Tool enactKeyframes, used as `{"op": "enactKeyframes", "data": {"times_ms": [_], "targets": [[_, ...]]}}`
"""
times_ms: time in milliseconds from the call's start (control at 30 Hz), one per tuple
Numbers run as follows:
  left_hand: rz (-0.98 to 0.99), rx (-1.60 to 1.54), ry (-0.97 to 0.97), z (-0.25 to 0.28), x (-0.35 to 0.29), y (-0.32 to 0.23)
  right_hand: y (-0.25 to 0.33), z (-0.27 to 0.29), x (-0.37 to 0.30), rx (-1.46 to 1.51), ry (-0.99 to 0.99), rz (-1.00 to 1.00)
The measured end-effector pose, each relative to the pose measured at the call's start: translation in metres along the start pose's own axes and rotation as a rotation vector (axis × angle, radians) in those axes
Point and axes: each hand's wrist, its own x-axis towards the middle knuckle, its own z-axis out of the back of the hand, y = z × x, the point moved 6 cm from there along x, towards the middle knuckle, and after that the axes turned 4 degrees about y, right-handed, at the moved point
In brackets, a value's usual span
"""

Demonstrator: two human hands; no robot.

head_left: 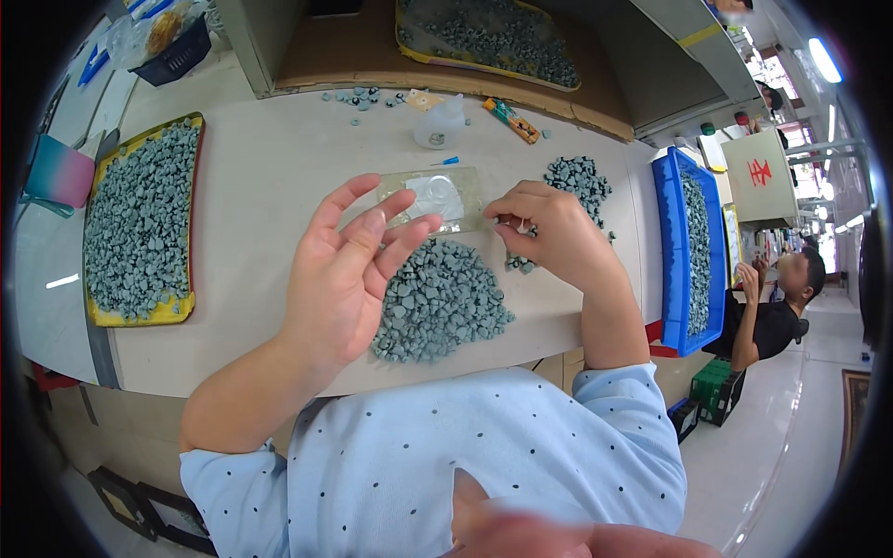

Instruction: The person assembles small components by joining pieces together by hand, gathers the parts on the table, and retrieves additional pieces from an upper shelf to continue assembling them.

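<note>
My left hand point(335, 270) is raised at the left edge of a heap of small grey-green stone-like pieces point(439, 302); its palm is turned up, its fingers are apart, and nothing shows in them. To the right, my right hand point(558, 232) is closed in a pinch, with a tiny whitish bit at its fingertips that is too small to name. Between the hands lies a flat, clear rectangular tray point(473, 197) with a white patch in its middle. Beyond my right hand is a smaller pile of the same pieces point(579, 179), partly hidden by that hand.
A yellow tray of pieces point(139, 223) lies at left, a blue bin of them point(666, 251) at right. Farther back are a translucent bottle point(439, 126), an orange packet point(512, 121), a blue-tipped needle point(451, 160) and a shelf tray point(493, 37). Another person point(772, 307) sits at right.
</note>
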Motion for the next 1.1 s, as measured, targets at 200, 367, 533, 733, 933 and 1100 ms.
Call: {"op": "enactKeyframes", "data": {"times_ms": [200,367,533,733,933,1100], "targets": [[0.136,0.216,-0.018,0.018,-0.001,0.005,0.024,0.005,0.001,0.059,-0.124,0.070],[0.347,0.472,0.105,0.002,-0.010,0.019,0.049,-0.004,-0.008,0.079,-0.267,0.404],[0.298,0.525,0.180,-0.009,-0.013,0.031,0.060,-0.010,-0.015,0.001,-0.344,0.631],[0.276,0.584,0.223,-0.004,-0.010,0.031,0.065,-0.011,-0.015,-0.034,-0.297,0.626],[0.237,0.712,0.281,-0.005,-0.011,0.025,0.068,-0.012,-0.016,-0.087,-0.322,0.653],[0.184,0.586,0.197,-0.004,-0.012,0.026,0.052,-0.004,-0.007,-0.152,-0.410,0.630]]}}
